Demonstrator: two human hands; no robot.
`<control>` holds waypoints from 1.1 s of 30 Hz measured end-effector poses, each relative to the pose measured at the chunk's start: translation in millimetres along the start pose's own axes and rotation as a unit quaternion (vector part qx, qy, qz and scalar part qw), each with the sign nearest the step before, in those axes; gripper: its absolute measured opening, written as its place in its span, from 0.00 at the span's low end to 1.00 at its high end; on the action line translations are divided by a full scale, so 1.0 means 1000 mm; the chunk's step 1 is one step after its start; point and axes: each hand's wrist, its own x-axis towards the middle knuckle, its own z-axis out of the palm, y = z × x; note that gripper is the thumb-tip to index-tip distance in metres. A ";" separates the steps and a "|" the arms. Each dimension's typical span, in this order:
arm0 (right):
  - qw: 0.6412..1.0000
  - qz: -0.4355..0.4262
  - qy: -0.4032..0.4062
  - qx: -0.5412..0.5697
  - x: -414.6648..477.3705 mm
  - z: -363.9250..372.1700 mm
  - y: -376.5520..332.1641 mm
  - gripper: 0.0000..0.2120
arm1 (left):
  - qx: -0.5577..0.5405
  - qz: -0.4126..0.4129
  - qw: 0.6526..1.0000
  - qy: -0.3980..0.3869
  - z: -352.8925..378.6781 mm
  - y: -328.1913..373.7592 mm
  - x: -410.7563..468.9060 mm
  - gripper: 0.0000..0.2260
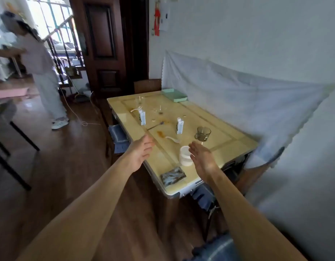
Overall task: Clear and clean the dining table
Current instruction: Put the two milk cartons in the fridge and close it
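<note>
Both bare hands are stretched forward over the near part of the yellow glossy tabletop [228,146], and both are spread wide with the fingers loose, holding nothing. The left hand [141,150] hangs above the left edge of the tabletop with the palm turned to the right. The right hand [201,157] is just beside a white round plastic tub [184,156], partly in front of it, but I cannot tell if it touches it. Near the front corner, below the tub, a dark patterned sponge-like cloth [173,176] lies flat. Between the two hands, a little farther, a white plastic spoon [172,139] rests next to an orange-brown stain [160,133]. Behind the right hand stands a smoky glass mug with a handle [203,133], upright. Left of the mug is a small white drink carton [180,126], and a second small white carton [142,116] stands farther back on the left; a metal spoon [156,125] lies between them, near another brown smear. More far, there are a second white spoon [136,109], a clear drinking glass [140,100] that is hard to see, and some small pale crumbs. A mint-green flat tray [174,95] sits at the far corner next to the wall, where a white cloth sheet [247,97] hangs. Chairs with blue seat cushions [117,135] are pushed under the left side. On the wooden floor at the far left, a blurred person in pale clothes [44,72] is standing.
</note>
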 end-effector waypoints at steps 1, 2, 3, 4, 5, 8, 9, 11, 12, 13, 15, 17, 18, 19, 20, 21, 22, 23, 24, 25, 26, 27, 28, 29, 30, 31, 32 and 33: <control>1.000 0.001 0.009 0.004 0.008 0.004 0.003 0.20 | -0.005 -0.005 1.000 0.003 -0.005 -0.001 0.008 0.24; 1.000 0.002 0.018 0.002 0.019 0.011 0.004 0.20 | -0.008 -0.012 1.000 0.005 -0.013 0.001 0.019 0.24; 1.000 0.004 0.019 -0.002 0.029 0.017 0.004 0.20 | -0.010 -0.018 1.000 0.003 -0.020 0.002 0.031 0.24; 1.000 0.004 0.019 -0.010 0.037 0.023 0.004 0.20 | -0.008 -0.019 1.000 -0.001 -0.026 0.004 0.040 0.24; 1.000 0.008 0.022 -0.008 0.050 0.033 0.004 0.20 | -0.012 -0.025 1.000 -0.003 -0.035 0.007 0.054 0.24; 0.999 0.016 0.032 0.004 0.091 0.058 0.004 0.21 | -0.016 -0.036 0.999 -0.007 -0.062 0.021 0.088 0.24; 0.999 0.022 0.038 0.012 0.107 0.069 0.003 0.21 | -0.016 -0.042 0.999 -0.009 -0.072 0.028 0.102 0.24; 0.999 0.023 0.046 0.017 0.129 0.082 0.003 0.19 | -0.012 -0.048 0.999 -0.005 -0.086 0.037 0.123 0.23; 0.998 0.023 0.049 0.019 0.139 0.088 0.003 0.18 | -0.011 -0.047 0.999 -0.004 -0.092 0.041 0.132 0.23; 0.998 0.023 0.051 0.019 0.148 0.093 0.004 0.18 | -0.010 -0.047 0.999 -0.003 -0.098 0.045 0.142 0.23; 0.998 0.027 0.057 0.012 0.171 0.101 0.009 0.19 | -0.007 -0.050 0.999 -0.003 -0.109 0.048 0.165 0.23; 0.997 0.037 0.066 0.007 0.191 0.105 0.017 0.20 | -0.013 -0.064 0.998 -0.004 -0.117 0.046 0.185 0.23; 0.997 0.041 0.071 0.005 0.198 0.105 0.019 0.20 | -0.015 -0.070 0.997 -0.005 -0.119 0.044 0.193 0.23; 0.996 0.044 0.074 0.002 0.206 0.105 0.020 0.19 | -0.015 -0.072 0.997 -0.005 -0.121 0.043 0.202 0.23; 0.996 0.048 0.078 -0.003 0.216 0.105 0.020 0.17 | -0.012 -0.075 0.997 -0.007 -0.122 0.044 0.214 0.23; 0.995 0.050 0.083 -0.007 0.226 0.104 0.020 0.16 | -0.009 -0.078 0.997 -0.005 -0.123 0.045 0.223 0.23; 0.994 0.052 0.093 -0.007 0.239 0.102 0.021 0.18 | -0.006 -0.082 0.997 -0.004 -0.123 0.047 0.236 0.23; 0.994 0.052 0.101 -0.009 0.249 0.100 0.020 0.19 | -0.004 -0.085 0.996 -0.004 -0.123 0.048 0.248 0.23; 0.992 0.057 0.107 -0.013 0.264 0.099 0.019 0.20 | -0.003 -0.089 0.996 -0.005 -0.123 0.049 0.263 0.23; 0.992 0.058 0.111 -0.014 0.273 0.097 0.018 0.18 | -0.002 -0.092 0.996 -0.005 -0.123 0.052 0.271 0.22; 0.992 0.058 0.112 -0.015 0.284 0.095 0.017 0.13 | -0.004 -0.095 0.995 -0.006 -0.123 0.054 0.282 0.22; 0.992 0.058 0.113 -0.016 0.300 0.094 0.017 0.08 | -0.010 -0.094 0.995 -0.011 -0.124 0.055 0.298 0.21; 0.991 0.057 0.117 -0.010 0.315 0.093 0.018 0.05 | -0.015 -0.095 0.995 -0.014 -0.124 0.058 0.312 0.20; 0.991 0.056 0.122 0.009 0.330 0.090 0.019 0.03 | -0.017 -0.096 0.995 -0.008 -0.123 0.061 0.326 0.19; 0.990 0.056 0.125 0.024 0.348 0.088 0.019 0.03 | -0.012 -0.095 0.995 0.006 -0.124 0.064 0.345 0.19; 0.990 0.055 0.125 0.030 0.362 0.084 0.019 0.04 | -0.006 -0.089 0.996 0.020 -0.125 0.066 0.362 0.20; 0.991 0.055 0.122 0.031 0.376 0.080 0.017 0.05 | 0.002 -0.076 0.997 0.030 -0.126 0.068 0.379 0.20; 0.991 0.058 0.114 0.038 0.393 0.076 0.015 0.06 | 0.015 -0.069 0.997 0.037 -0.126 0.072 0.397 0.20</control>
